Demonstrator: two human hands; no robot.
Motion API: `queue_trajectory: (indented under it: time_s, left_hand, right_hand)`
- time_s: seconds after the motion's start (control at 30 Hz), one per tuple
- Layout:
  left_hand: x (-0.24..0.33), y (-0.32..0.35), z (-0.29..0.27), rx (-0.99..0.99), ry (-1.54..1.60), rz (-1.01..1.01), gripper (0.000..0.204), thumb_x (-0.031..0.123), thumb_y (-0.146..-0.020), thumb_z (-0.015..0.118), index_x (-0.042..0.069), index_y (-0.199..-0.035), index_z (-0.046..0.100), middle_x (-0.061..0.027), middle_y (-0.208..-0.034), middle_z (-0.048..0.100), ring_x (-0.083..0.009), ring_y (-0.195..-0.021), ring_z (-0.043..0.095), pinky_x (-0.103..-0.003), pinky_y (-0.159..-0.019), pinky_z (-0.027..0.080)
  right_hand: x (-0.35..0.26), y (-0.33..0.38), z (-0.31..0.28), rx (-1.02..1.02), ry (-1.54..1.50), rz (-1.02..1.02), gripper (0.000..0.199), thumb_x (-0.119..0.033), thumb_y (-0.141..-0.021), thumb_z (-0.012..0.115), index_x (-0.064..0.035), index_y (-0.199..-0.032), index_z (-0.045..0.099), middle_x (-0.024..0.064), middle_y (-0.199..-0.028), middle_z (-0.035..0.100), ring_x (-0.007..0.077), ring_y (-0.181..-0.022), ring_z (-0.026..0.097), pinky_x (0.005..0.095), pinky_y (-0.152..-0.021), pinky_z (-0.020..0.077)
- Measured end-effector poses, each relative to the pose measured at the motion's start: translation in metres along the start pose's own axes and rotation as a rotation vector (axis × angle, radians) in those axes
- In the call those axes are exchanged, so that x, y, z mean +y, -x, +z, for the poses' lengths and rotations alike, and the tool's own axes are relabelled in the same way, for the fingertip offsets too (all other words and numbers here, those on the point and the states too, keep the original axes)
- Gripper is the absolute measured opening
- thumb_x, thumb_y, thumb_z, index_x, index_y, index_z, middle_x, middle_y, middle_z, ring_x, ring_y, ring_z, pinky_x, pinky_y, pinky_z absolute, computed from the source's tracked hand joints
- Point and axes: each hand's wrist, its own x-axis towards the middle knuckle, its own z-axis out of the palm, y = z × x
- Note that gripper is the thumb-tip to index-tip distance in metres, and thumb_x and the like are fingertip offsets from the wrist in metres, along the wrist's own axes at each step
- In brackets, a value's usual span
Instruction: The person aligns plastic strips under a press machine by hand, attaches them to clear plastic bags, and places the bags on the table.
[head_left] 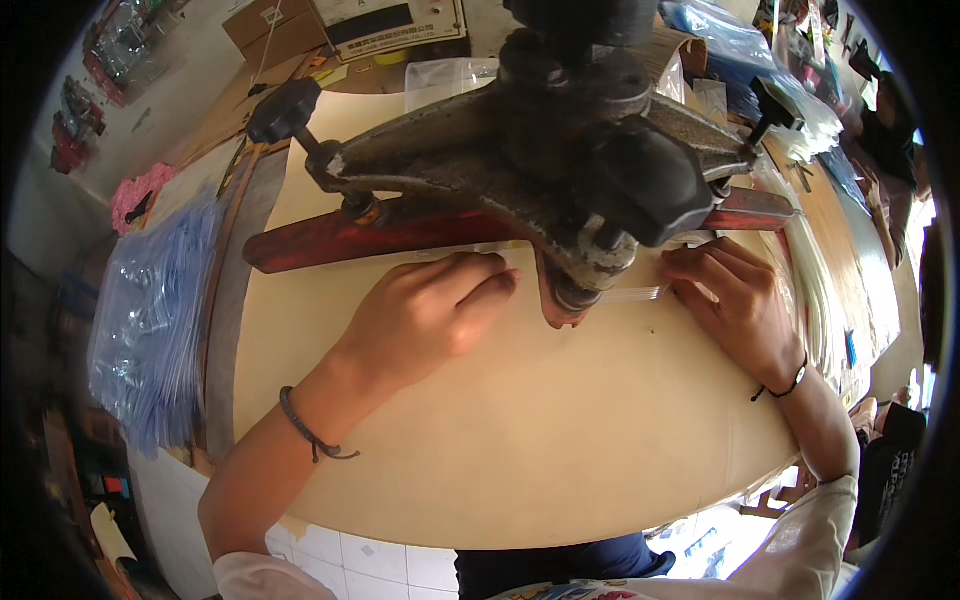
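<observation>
Clear plastic film (630,294) shows as a thin, glossy band with pale parallel lines, lying on the board between the metal frame's front foot and the right hand (735,295). From where I stand, the right fingers are bent, their tips close to the thumb beside the film's end; whether they pinch it I can't tell. The left hand (425,310) has its fingers curled together, thumb and forefinger nearly meeting just in front of the red bar (385,243); I can't make out what, if anything, sits between them.

That bar is worn and smooth-edged, and above it spreads the heavy metal frame (440,140), scuffed grey-black, with chunky black knobs (283,112) at its arms. The board (550,430) beneath is broad, smooth, tan and curved along its near edge.

Both hands have their backs up, wrists low, the forearms slanting inward from either side. A dark cord bracelet (305,425) circles the left wrist, a beaded one (797,378) the right; a pale sleeve (805,530) covers the right elbow.

Farther out, a crinkled stack of bluish plastic bags (155,320) lies at the left, near a fluffy pink bundle (143,195). A cardboard box (275,35) stands behind.
</observation>
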Motion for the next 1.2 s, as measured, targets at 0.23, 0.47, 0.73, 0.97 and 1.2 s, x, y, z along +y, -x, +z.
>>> queue_trajectory:
  time_s: [0.23, 0.47, 0.73, 0.97, 1.2]
  left_hand:
    - [0.0006, -0.0025, -0.0028, -0.019, -0.013, 0.006, 0.017, 0.000, -0.077, 0.073, 0.001, -0.094, 0.072, -0.0084, -0.096, 0.069, -0.0216, -0.084, 0.073, -0.031, -0.069, 0.063]
    - [0.0008, -0.0021, -0.0019, -0.009, -0.038, 0.007, 0.016, 0.000, -0.079, 0.073, 0.001, -0.095, 0.072, -0.0084, -0.095, 0.070, -0.0220, -0.083, 0.073, -0.031, -0.070, 0.064]
    - [-0.0001, -0.0017, 0.0004, 0.007, -0.009, 0.015, 0.018, 0.001, -0.078, 0.072, 0.001, -0.096, 0.073, -0.0081, -0.097, 0.070, -0.0229, -0.086, 0.074, -0.032, -0.071, 0.064]
    - [-0.0004, 0.0028, 0.0025, -0.010, -0.025, 0.002, 0.019, 0.002, -0.078, 0.071, 0.002, -0.098, 0.070, -0.0075, -0.098, 0.070, -0.0218, -0.088, 0.073, -0.033, -0.072, 0.064]
    - [0.0002, 0.0028, 0.0025, 0.003, -0.024, -0.003, 0.018, 0.002, -0.079, 0.071, 0.003, -0.097, 0.070, -0.0073, -0.098, 0.071, -0.0208, -0.088, 0.073, -0.032, -0.072, 0.064]
  right_hand:
    - [0.0024, 0.0016, 0.0012, 0.009, -0.022, -0.012, 0.019, 0.000, -0.079, 0.078, -0.0044, -0.095, 0.068, 0.0081, -0.084, 0.070, 0.0279, -0.080, 0.068, 0.0393, -0.070, 0.0573]
    - [-0.0007, 0.0000, -0.0007, -0.007, -0.002, -0.005, 0.017, 0.000, -0.080, 0.077, -0.0044, -0.095, 0.068, 0.0083, -0.084, 0.070, 0.0283, -0.079, 0.068, 0.0394, -0.070, 0.0573]
    - [0.0023, 0.0046, -0.0003, 0.003, 0.003, 0.026, 0.015, -0.003, -0.084, 0.076, -0.0044, -0.097, 0.069, 0.0089, -0.085, 0.071, 0.0278, -0.080, 0.068, 0.0395, -0.071, 0.0576]
    - [-0.0017, 0.0010, -0.0014, -0.026, 0.001, 0.025, 0.018, 0.000, -0.081, 0.077, -0.0034, -0.097, 0.070, 0.0103, -0.090, 0.073, 0.0281, -0.083, 0.071, 0.0381, -0.072, 0.0590]
    - [-0.0023, -0.0017, 0.0010, 0.023, 0.007, -0.006, 0.020, 0.002, -0.077, 0.078, -0.0042, -0.095, 0.070, 0.0085, -0.092, 0.074, 0.0257, -0.082, 0.070, 0.0374, -0.071, 0.0595]
